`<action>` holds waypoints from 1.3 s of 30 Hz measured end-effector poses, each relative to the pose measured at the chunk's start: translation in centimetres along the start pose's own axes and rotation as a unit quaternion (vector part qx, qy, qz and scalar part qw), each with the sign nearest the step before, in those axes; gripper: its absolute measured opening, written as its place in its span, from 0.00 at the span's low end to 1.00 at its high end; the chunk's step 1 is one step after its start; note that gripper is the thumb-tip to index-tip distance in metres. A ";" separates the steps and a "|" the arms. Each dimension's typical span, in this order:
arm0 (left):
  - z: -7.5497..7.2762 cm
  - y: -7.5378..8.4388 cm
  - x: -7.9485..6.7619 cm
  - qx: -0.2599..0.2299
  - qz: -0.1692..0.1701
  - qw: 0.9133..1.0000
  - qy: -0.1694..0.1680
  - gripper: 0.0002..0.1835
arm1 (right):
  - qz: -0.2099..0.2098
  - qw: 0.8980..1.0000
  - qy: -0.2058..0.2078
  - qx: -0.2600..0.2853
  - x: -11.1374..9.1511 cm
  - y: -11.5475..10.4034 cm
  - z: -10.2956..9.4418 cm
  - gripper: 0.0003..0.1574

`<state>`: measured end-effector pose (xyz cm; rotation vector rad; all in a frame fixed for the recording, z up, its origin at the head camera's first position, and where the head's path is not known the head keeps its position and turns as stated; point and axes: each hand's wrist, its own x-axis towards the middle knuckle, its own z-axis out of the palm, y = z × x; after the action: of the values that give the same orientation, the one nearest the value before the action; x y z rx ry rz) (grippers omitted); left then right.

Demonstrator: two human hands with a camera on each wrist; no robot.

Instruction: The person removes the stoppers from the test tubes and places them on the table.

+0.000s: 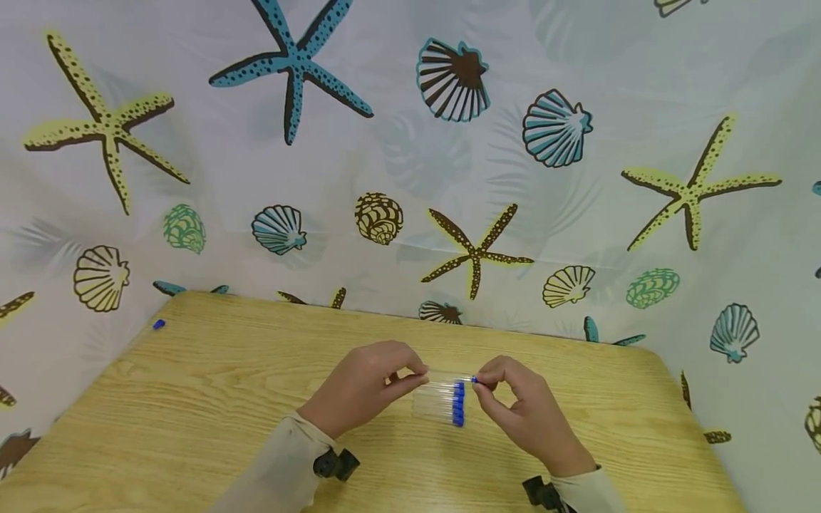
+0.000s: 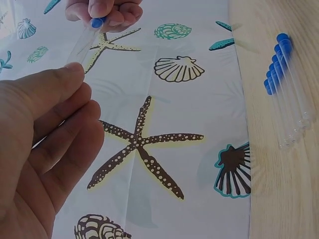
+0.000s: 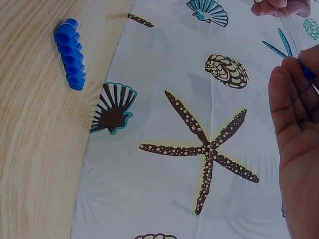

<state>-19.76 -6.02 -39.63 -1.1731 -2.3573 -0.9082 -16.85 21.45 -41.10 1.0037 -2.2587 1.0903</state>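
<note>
A clear test tube is stretched level between the two hands. My left hand pinches its plain end between thumb and fingertips. At the other end, my right hand pinches the blue cap, the fingers covering part of it. In the left wrist view, the tube runs up from the left fingertips to that cap. Just below the held tube, on the table, several capped test tubes lie side by side, their blue caps all facing the right hand.
A small blue cap lies alone near the far left edge of the wooden table. Behind the table hangs a white cloth printed with starfish and shells, continuing along both sides.
</note>
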 end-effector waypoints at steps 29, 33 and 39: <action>3.0 -1.9 -0.3 0.013 -0.169 0.972 -0.165 0.03 | 0.319 0.939 -0.057 -0.113 -1.4 4.9 -0.9 0.04; 3.8 -2.5 -0.7 -0.010 -0.177 0.966 -0.189 0.05 | 0.340 0.930 -0.067 -0.124 -1.9 5.7 -1.1 0.05; 5.0 -3.4 -1.2 -0.027 -0.185 0.961 -0.203 0.06 | 0.372 0.917 -0.076 -0.122 -2.5 6.4 -1.2 0.05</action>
<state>-21.94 -4.82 -45.27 -1.0327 -2.9753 -0.9197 -20.05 26.19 -45.06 0.0987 -2.9111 0.9672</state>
